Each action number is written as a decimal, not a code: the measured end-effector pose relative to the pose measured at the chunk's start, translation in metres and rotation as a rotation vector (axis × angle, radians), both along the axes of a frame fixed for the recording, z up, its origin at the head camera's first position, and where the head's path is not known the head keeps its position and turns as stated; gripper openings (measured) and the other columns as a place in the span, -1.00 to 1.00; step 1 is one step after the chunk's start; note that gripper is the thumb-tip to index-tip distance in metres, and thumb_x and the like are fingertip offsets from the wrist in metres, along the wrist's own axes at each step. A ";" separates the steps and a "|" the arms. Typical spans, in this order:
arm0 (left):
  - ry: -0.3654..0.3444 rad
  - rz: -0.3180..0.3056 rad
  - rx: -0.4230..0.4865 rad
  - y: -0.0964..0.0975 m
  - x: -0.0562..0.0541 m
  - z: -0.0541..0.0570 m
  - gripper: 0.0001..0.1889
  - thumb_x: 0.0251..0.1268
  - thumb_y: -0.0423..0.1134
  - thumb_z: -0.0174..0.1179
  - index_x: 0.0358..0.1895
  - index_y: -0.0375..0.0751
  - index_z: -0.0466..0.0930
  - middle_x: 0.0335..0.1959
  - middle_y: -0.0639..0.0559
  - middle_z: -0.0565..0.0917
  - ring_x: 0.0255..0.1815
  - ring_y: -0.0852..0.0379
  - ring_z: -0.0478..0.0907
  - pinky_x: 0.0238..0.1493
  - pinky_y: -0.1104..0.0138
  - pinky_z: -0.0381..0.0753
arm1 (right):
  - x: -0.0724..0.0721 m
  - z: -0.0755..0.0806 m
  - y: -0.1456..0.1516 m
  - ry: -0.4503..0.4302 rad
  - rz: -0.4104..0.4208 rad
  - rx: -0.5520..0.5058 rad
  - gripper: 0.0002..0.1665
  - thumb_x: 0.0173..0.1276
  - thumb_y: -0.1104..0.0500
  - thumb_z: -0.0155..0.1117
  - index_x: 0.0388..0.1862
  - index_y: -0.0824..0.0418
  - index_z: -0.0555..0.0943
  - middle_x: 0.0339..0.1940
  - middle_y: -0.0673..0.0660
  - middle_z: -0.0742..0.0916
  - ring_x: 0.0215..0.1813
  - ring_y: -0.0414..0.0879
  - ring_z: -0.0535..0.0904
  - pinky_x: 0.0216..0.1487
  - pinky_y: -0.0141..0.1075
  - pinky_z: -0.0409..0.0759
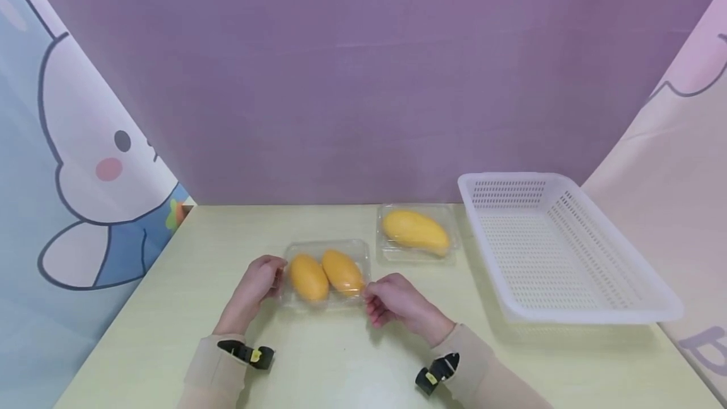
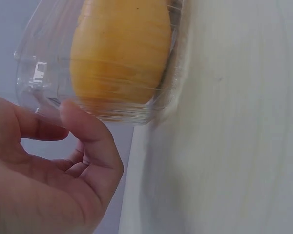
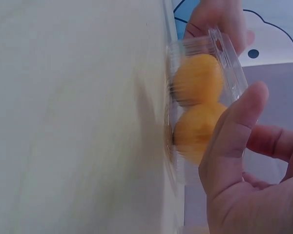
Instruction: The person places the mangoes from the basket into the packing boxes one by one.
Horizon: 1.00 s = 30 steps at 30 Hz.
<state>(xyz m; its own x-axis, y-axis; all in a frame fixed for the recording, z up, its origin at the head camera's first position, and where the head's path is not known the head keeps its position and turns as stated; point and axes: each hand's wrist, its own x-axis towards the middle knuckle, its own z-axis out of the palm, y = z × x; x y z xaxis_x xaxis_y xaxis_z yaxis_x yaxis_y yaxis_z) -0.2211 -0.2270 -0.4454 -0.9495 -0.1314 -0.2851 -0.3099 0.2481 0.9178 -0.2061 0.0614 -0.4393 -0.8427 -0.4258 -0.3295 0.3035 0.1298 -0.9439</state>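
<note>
A clear plastic box (image 1: 358, 246) with two orange-yellow mangoes (image 1: 308, 278) in it sits near the middle of the table. At its left end, my left hand (image 1: 262, 279) pinches the box edge between thumb and finger; the left wrist view shows the thumb against the clear wall (image 2: 36, 80), just below one mango (image 2: 119, 53). My right hand (image 1: 397, 302) holds the near right corner of the same box. From the right wrist, the thumb of the right hand (image 3: 234, 190) covers part of one mango (image 3: 195, 134). The box's underside is hidden.
Behind and to the right lies a second clear box (image 1: 449, 216) with one yellow mango (image 1: 414, 231). A white perforated plastic basket (image 1: 573, 315) stands at the right of the pale table (image 1: 318, 358). A purple backdrop (image 1: 363, 81) rises behind the table.
</note>
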 end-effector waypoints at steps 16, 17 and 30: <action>0.036 -0.039 -0.005 -0.007 0.006 0.000 -0.65 0.56 -0.20 -0.08 0.13 -0.47 0.38 -0.38 -0.06 0.49 -0.41 0.08 0.46 -0.29 0.28 0.57 | 0.001 0.002 -0.014 0.000 -0.140 -0.029 -0.83 0.32 0.30 0.09 -0.35 0.42 0.56 -0.60 0.08 0.61 -0.62 -0.17 0.57 -0.52 -0.35 0.64; 0.039 -0.045 0.001 -0.007 0.006 0.000 -0.65 0.56 -0.20 -0.08 0.13 -0.47 0.37 -0.37 -0.07 0.49 -0.41 0.08 0.47 -0.29 0.28 0.57 | 0.001 0.002 -0.015 0.002 -0.148 -0.031 -0.83 0.32 0.30 0.10 -0.35 0.42 0.56 -0.60 0.08 0.61 -0.62 -0.17 0.57 -0.52 -0.35 0.64; 0.057 -0.122 0.055 -0.010 0.013 0.002 -0.50 0.31 -0.41 -0.07 0.32 -0.50 0.22 -0.36 -0.10 0.47 -0.41 0.04 0.49 -0.26 0.22 0.61 | -0.001 0.003 -0.020 0.010 -0.207 -0.025 -0.82 0.31 0.31 0.08 -0.36 0.44 0.55 -0.61 0.09 0.62 -0.64 -0.16 0.59 -0.53 -0.32 0.66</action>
